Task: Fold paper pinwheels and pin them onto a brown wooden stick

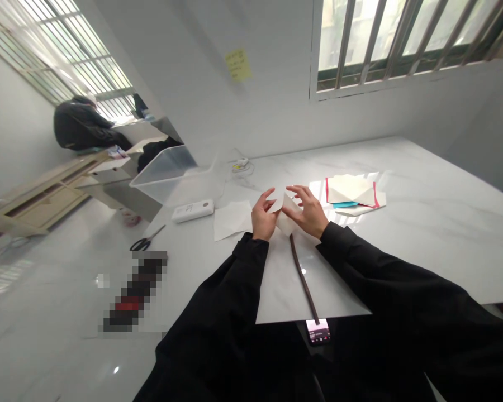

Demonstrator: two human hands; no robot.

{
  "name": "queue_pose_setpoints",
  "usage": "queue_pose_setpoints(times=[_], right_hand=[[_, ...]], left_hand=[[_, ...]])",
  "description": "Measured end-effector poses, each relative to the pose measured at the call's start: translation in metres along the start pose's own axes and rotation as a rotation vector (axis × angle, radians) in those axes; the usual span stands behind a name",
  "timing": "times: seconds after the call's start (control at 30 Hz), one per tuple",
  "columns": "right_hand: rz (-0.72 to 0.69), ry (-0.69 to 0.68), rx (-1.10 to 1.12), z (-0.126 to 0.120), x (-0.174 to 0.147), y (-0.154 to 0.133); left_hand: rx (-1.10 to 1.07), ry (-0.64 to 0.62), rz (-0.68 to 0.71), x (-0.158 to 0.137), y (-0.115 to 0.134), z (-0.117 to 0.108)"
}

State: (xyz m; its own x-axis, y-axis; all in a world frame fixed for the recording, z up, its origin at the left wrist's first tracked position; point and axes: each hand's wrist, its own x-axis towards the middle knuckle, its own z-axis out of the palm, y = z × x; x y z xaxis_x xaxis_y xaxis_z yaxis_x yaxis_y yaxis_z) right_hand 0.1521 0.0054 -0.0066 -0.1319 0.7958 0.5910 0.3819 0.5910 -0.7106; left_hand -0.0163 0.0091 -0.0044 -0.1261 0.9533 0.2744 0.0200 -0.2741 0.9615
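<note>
Both hands hold a small cream sheet of paper, bent up between them above the table. My left hand pinches its left side, thumb toward the middle. On the other side my right hand presses the sheet between thumb and fingers. Just below the paper a thin dark brown strap runs toward the table's front edge. A flat white sheet lies left of my left hand. Right of my right hand rests a pile of folded cream paper with red and blue pieces showing under it.
A white box-like device and black scissors lie on the left, near a clear plastic bin. A lit phone is at the front edge. A small white plug with a cable sits by the wall.
</note>
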Motion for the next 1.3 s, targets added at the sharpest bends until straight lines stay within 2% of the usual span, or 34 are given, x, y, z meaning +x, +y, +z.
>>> queue_pose_setpoints(times=[0.07, 0.2, 0.33, 0.47, 0.67, 0.83, 0.9, 1.03, 1.17, 1.3], right_hand=[[0.055, -0.036, 0.022, 0.005, 0.000, 0.004], [0.138, -0.081, 0.071, 0.003, 0.000, 0.010], [0.074, -0.041, 0.051, 0.000, -0.001, 0.005], [0.016, -0.053, -0.066, 0.002, -0.001, 0.006], [0.022, -0.067, -0.083, -0.002, 0.000, 0.009], [0.033, -0.048, -0.115, -0.004, 0.000, 0.004], [0.043, -0.026, -0.118, -0.007, 0.002, 0.004], [0.109, 0.010, -0.068, -0.013, 0.008, 0.002], [0.287, 0.052, 0.015, -0.017, 0.011, -0.001], [0.422, 0.122, 0.155, -0.019, 0.015, 0.003]], left_hand=[[-0.086, -0.030, -0.070, 0.000, 0.002, 0.000], [-0.206, -0.008, -0.158, 0.005, 0.003, -0.006], [-0.284, -0.106, -0.188, 0.007, 0.006, -0.009], [-0.340, -0.238, -0.205, 0.004, 0.008, -0.006], [-0.415, -0.238, -0.233, 0.005, 0.012, -0.007], [-0.412, -0.343, -0.263, 0.004, 0.019, -0.009], [-0.378, -0.329, -0.249, 0.005, 0.018, -0.010], [-0.211, -0.201, -0.189, 0.009, 0.008, -0.013], [-0.025, -0.074, -0.115, 0.012, 0.002, -0.016], [-0.026, -0.040, -0.130, 0.009, 0.006, -0.015]])
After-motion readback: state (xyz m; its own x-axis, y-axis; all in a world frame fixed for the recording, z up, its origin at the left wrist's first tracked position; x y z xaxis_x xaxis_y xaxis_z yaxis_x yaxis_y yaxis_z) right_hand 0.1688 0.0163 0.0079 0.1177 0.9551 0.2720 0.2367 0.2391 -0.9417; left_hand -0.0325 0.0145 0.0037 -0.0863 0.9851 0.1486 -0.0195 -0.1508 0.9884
